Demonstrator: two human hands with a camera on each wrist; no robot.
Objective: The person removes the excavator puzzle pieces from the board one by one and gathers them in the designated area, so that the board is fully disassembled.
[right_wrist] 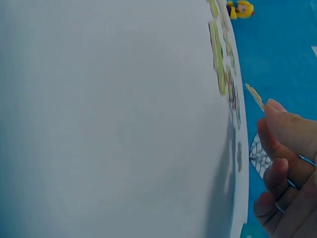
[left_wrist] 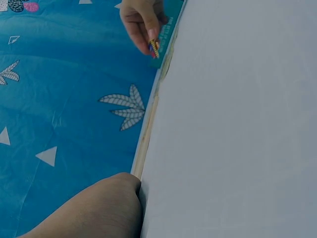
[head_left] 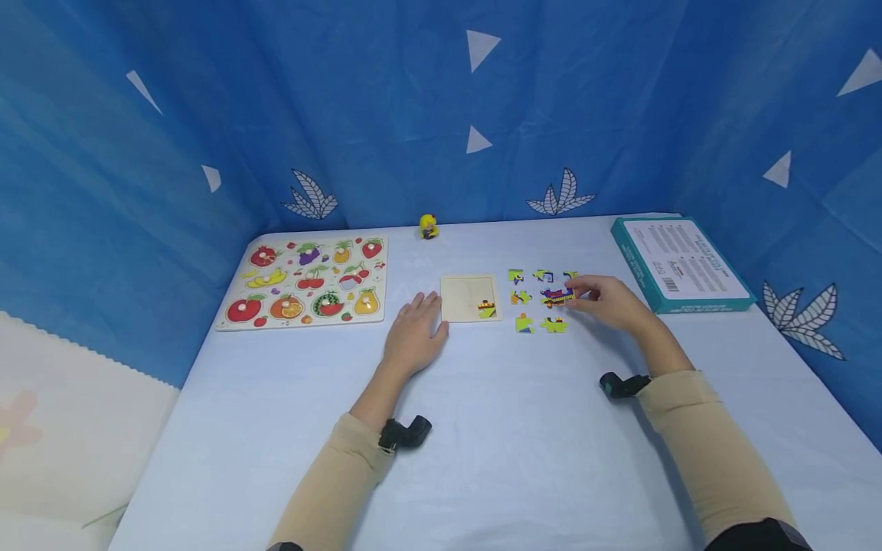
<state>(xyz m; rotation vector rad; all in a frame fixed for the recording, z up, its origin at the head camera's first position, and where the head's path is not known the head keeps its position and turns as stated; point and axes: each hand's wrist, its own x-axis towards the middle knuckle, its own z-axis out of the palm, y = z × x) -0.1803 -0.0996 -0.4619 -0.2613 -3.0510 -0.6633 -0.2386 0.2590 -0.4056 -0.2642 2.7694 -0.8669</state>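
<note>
My right hand (head_left: 606,301) pinches a small jigsaw piece (right_wrist: 255,96) between thumb and fingers, its edge turned to the right wrist camera. In the left wrist view the same piece shows purple and yellow-striped colours. It is held over the right side of a group of loose jigsaw pieces (head_left: 524,324), mostly yellow-green. My left hand (head_left: 413,337) lies flat with its fingers stretched out, fingertips at the left edge of a square wooden puzzle tray (head_left: 458,295). One jigsaw piece (head_left: 487,309) sits in the tray's lower right corner.
A fruit puzzle board (head_left: 303,283) lies on the left of the white table. At the back stands a small yellow figurine (head_left: 428,226). A teal box (head_left: 682,264) lies at the right, beyond my right hand. Blue cloth (head_left: 406,99) hangs behind the table.
</note>
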